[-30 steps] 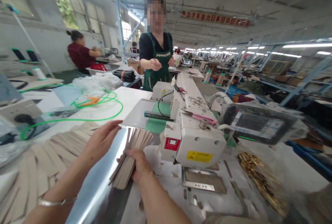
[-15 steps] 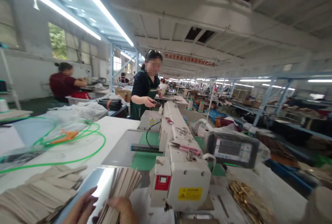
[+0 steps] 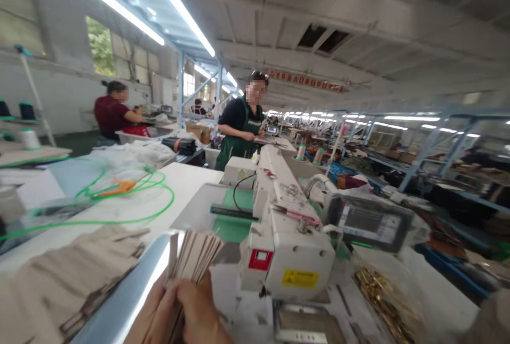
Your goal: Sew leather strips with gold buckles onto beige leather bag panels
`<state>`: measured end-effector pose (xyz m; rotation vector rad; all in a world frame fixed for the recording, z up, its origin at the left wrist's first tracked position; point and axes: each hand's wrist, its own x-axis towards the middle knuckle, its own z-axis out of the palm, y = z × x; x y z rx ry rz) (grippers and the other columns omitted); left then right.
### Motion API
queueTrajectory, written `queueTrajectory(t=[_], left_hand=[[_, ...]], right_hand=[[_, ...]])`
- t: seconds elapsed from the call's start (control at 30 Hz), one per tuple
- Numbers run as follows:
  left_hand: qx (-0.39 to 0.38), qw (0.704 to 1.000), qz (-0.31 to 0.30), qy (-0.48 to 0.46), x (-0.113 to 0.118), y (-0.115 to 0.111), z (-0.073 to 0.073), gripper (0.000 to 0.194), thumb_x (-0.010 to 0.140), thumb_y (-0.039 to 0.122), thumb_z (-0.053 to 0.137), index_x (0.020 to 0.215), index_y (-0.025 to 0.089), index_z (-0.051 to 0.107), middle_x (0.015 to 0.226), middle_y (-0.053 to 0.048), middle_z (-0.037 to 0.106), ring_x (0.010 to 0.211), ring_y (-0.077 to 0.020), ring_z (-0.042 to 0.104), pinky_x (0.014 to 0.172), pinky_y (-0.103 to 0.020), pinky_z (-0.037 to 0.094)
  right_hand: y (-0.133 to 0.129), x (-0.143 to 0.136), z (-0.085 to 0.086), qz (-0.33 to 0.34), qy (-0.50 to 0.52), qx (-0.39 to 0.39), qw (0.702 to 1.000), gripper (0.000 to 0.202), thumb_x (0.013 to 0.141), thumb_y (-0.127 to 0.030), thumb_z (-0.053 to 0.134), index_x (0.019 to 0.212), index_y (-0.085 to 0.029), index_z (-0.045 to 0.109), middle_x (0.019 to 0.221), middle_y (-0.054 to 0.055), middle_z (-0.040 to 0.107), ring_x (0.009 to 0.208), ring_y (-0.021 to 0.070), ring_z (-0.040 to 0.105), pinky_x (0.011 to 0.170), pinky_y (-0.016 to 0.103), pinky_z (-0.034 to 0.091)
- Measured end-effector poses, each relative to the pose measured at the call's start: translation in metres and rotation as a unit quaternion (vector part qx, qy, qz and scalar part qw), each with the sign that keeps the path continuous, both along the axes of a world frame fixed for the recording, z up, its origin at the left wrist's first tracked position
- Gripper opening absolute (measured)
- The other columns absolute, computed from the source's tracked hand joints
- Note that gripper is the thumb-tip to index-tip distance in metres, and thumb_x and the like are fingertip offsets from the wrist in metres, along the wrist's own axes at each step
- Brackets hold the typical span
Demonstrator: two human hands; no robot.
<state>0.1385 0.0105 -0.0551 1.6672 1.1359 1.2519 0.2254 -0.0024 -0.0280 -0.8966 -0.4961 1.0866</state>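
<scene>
A fanned bundle of thin beige strips (image 3: 196, 253) stands up at the lower middle of the view. My left hand (image 3: 153, 304) wraps the bundle from the left. From the right, my right hand (image 3: 201, 304) closes on it, the thumb across the strips' near face. Both hands are close together, and the strips' lower ends are hidden by them. More beige strips (image 3: 71, 275) lie in a spread heap to the left. Between that heap and my hands runs a shiny metal plate (image 3: 131, 275).
A white sewing machine (image 3: 295, 259) stands just right of my hands, its display panel (image 3: 368, 224) beside it. Gold metal fittings (image 3: 382, 301) lie in clear plastic at right. A green hose (image 3: 167, 200) with an orange air gun (image 3: 119, 186) crosses the white table. A co-worker (image 3: 241, 120) stands beyond.
My left hand has come in from beside the bundle and now grips it with my right. My view has shifted left and down. The co-worker's hands have drawn back from the machine.
</scene>
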Motion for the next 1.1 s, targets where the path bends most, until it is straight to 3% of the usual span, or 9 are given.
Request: queueTrajectory(t=[0.1,0.23,0.4,0.6,0.9,1.1], left_hand=[[-0.05,0.997,-0.042,-0.052,0.0,-0.01,0.009,0.064,0.094,0.057,0.04,0.147,0.021,0.046,0.136,-0.009,0.065,0.139,-0.0291,0.048,0.122,-0.045,0.031],[-0.051,0.994,-0.07,-0.064,-0.005,-0.008,0.012,0.065,0.095,0.056,0.038,0.148,0.018,0.044,0.148,-0.011,0.055,0.141,-0.028,0.046,0.122,-0.04,0.031],[0.023,0.997,-0.075,-0.01,-0.02,-0.001,0.008,0.06,0.096,0.05,0.042,0.146,0.018,0.044,0.147,-0.012,0.054,0.138,-0.0289,0.048,0.118,-0.045,0.036],[0.086,0.995,-0.047,0.01,-0.026,-0.007,0.024,0.051,0.096,0.043,0.045,0.141,0.018,0.049,0.144,-0.012,0.056,0.133,-0.0288,0.052,0.113,-0.042,0.042],[0.048,0.998,-0.005,-0.032,-0.021,-0.015,0.029,0.05,0.095,0.048,0.047,0.134,0.019,0.055,0.135,-0.01,0.063,0.128,-0.0272,0.055,0.107,-0.037,0.044],[0.036,0.998,-0.019,-0.044,-0.027,-0.013,0.031,0.052,0.094,0.049,0.045,0.134,0.019,0.059,0.135,-0.009,0.065,0.131,-0.029,0.053,0.113,-0.042,0.04]], right_hand=[[-0.008,0.0,0.017,-0.001,-0.093,0.013,0.996,0.03,0.053,-0.019,0.072,0.083,-0.018,0.067,0.082,0.003,0.074,0.076,0.0215,0.069,0.074,0.029,0.057],[-0.004,0.0,0.02,-0.008,-0.118,0.007,0.993,0.031,0.053,-0.018,0.077,0.083,-0.017,0.069,0.08,0.002,0.075,0.072,0.0202,0.068,0.071,0.029,0.059],[-0.006,-0.006,0.007,0.027,-0.132,0.085,0.987,0.036,0.059,-0.018,0.081,0.093,-0.017,0.071,0.092,0.004,0.077,0.086,0.0219,0.071,0.081,0.031,0.059],[-0.011,-0.01,-0.003,0.035,-0.154,0.119,0.98,0.052,0.058,-0.017,0.086,0.107,-0.018,0.068,0.098,0.005,0.077,0.089,0.0209,0.072,0.079,0.027,0.059],[-0.018,-0.014,-0.002,0.074,-0.224,0.093,0.967,0.03,0.065,-0.028,0.085,0.091,-0.017,0.074,0.084,0.006,0.076,0.082,0.0239,0.072,0.07,0.03,0.061],[-0.02,-0.018,-0.004,0.055,-0.259,0.096,0.959,0.043,0.065,-0.031,0.082,0.104,-0.019,0.07,0.094,0.007,0.076,0.092,0.0242,0.071,0.084,0.031,0.058]])
